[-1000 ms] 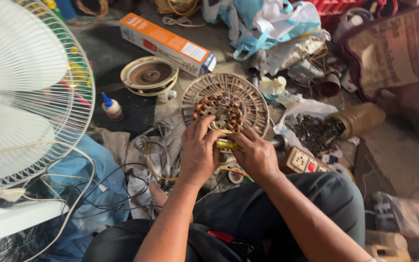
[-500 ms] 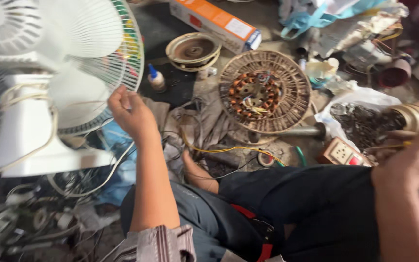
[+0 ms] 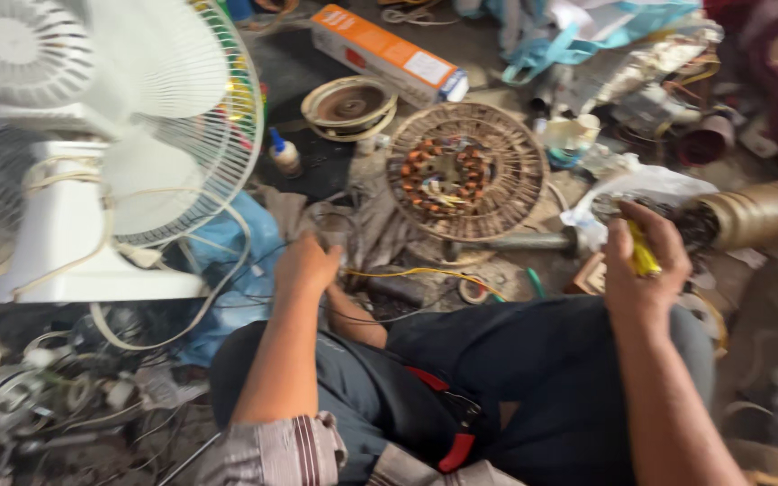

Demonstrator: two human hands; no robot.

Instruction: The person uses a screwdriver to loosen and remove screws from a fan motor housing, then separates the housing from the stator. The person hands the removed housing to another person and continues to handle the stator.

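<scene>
My right hand (image 3: pixel 646 270) is closed around a yellow-handled tool (image 3: pixel 643 254), held over my right knee beside a white plastic bag (image 3: pixel 650 184). My left hand (image 3: pixel 306 263) rests low on a heap of grey cloth and tangled wires (image 3: pixel 357 236), its fingers curled down into them; what it grips is hidden. Ahead of both hands lies a round fan motor stator (image 3: pixel 464 169) with copper coils inside a ribbed disc. A yellow wire (image 3: pixel 416 273) runs across the floor between my hands.
A white table fan (image 3: pixel 110 135) stands at the left with its cord looped around. An orange box (image 3: pixel 387 54), a round metal cover (image 3: pixel 350 103), a small glue bottle (image 3: pixel 284 153), a brass-coloured cylinder (image 3: pixel 763 211) and motor parts (image 3: pixel 11 396) crowd the floor.
My left hand has dropped from the fan's grille down to the cloth and wires. My right hand, with the yellow tool, has come in from the right edge toward my knee.
</scene>
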